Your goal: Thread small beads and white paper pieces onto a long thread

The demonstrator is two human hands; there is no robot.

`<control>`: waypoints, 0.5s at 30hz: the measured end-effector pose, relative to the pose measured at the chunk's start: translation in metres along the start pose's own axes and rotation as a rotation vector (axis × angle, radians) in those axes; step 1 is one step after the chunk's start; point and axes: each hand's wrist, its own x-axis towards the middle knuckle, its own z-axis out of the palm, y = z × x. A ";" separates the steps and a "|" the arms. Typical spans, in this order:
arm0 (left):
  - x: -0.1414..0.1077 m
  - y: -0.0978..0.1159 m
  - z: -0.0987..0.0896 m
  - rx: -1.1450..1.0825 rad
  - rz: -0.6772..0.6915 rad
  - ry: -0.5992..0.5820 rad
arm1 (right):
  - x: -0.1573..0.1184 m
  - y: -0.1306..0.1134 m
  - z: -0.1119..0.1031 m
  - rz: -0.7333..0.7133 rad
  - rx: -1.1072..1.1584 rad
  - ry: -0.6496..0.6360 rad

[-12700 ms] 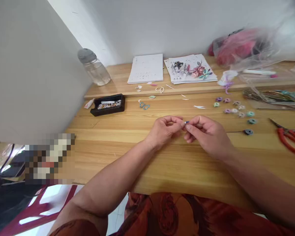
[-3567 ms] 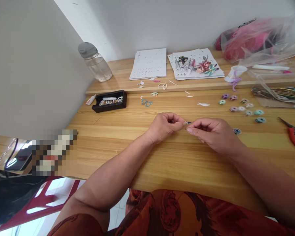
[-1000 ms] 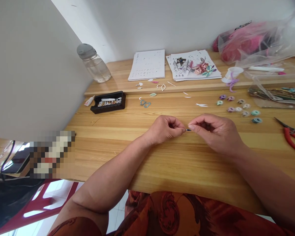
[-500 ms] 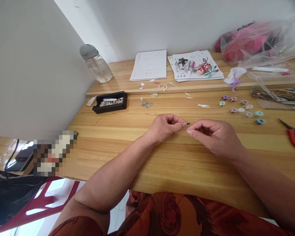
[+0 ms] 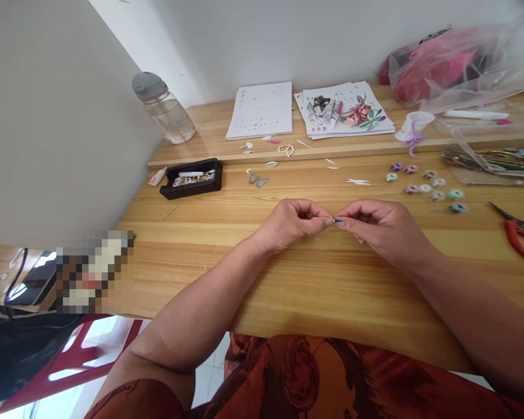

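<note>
My left hand (image 5: 293, 226) is closed in a pinch, thumb against forefinger, on a tiny pointed dark-blue piece (image 5: 337, 220) with a pale end. Its exact kind is too small to make out. My right hand (image 5: 378, 228) is closed too, its thumb and forefinger tips on the same piece from the other side. The two sets of fingertips almost meet above the wooden table (image 5: 288, 291). Past the hands lie a blue wire-like loop shape (image 5: 258, 181), a green leaf shape (image 5: 272, 164) and white slivers (image 5: 358, 181).
A black tray of beads (image 5: 192, 180) and a water bottle (image 5: 166, 110) stand at left. Paper sheets (image 5: 259, 110) rest on the raised ledge. Several thread spools (image 5: 457, 208), red-handled pliers (image 5: 517, 233) and a clear plastic box (image 5: 484, 169) are at right.
My right hand has moved left and slightly up, and its fingertips now touch the blue piece. My left hand keeps its pinch. The whole view has shifted a little.
</note>
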 end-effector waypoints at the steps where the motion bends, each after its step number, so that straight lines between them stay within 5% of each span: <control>1: 0.000 0.000 0.000 -0.013 -0.001 0.020 | -0.001 0.000 0.001 0.005 -0.006 -0.010; 8: 0.003 -0.002 0.000 0.105 0.037 0.147 | -0.012 -0.005 0.004 -0.095 -0.191 0.023; 15: 0.001 -0.003 0.000 0.221 0.082 0.007 | -0.008 -0.007 -0.002 -0.145 -0.197 0.099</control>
